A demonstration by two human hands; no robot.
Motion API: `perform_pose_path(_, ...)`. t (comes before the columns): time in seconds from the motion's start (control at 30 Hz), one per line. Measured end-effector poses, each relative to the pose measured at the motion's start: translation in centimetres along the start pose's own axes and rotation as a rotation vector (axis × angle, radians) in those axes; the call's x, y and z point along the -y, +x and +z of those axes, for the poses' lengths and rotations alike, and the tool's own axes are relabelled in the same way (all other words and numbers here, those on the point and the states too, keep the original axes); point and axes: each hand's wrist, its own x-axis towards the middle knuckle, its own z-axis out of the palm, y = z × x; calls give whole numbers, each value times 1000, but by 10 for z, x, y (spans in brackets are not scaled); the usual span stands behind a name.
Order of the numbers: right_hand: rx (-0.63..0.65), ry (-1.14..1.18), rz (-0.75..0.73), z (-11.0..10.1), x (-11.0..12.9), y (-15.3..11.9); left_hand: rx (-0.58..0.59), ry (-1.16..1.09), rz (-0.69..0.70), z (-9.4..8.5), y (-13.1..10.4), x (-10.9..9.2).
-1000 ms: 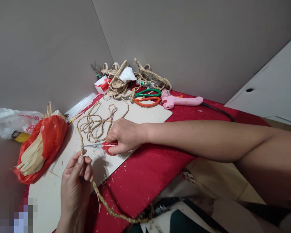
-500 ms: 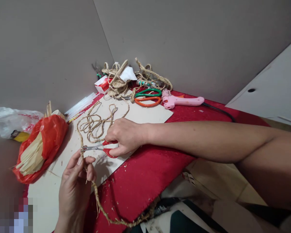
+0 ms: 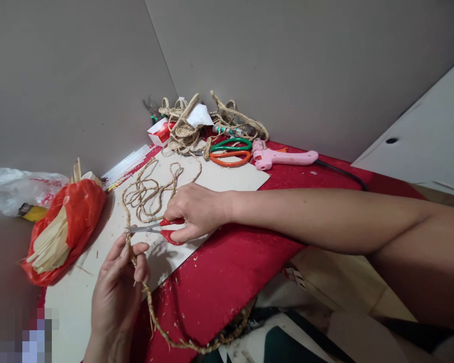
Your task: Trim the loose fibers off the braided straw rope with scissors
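My left hand (image 3: pixel 115 297) pinches a braided straw rope (image 3: pixel 151 194) between thumb and fingers, holding it up off the pale cardboard sheet (image 3: pixel 212 176). The rope runs back in loose loops on the cardboard and hangs forward over the table's front edge. My right hand (image 3: pixel 192 209) grips small red-handled scissors (image 3: pixel 155 229). Their blades point left and touch the rope just above my left fingers.
A red plastic bag of straw strips (image 3: pixel 58 229) lies at the left, with a white plastic bag (image 3: pixel 18 189) behind it. At the back are tangled rope (image 3: pixel 196 126), green and orange scissors (image 3: pixel 229 151), a pink glue gun (image 3: pixel 282 157) and glue sticks (image 3: pixel 126 161). A red cloth (image 3: pixel 227 272) covers the table.
My left hand has shifted slightly down and left with the rope. The scissors' blades stay at the rope; the hanging end has swung a little.
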Motion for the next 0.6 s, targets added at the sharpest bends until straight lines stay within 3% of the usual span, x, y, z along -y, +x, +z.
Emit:
perform_pose_path(0.23,40,-62,-104,0,0,-1,24,-15,-54,-5,-2,-2)
perform_pose_path(0.47,36,-52,41,-4,-2,0,109,-27,-27,-4,-3,-2)
perform_pose_path(0.6,55,-4,50,-3,-2,0,122,-16,-23,-5,-3,-3)
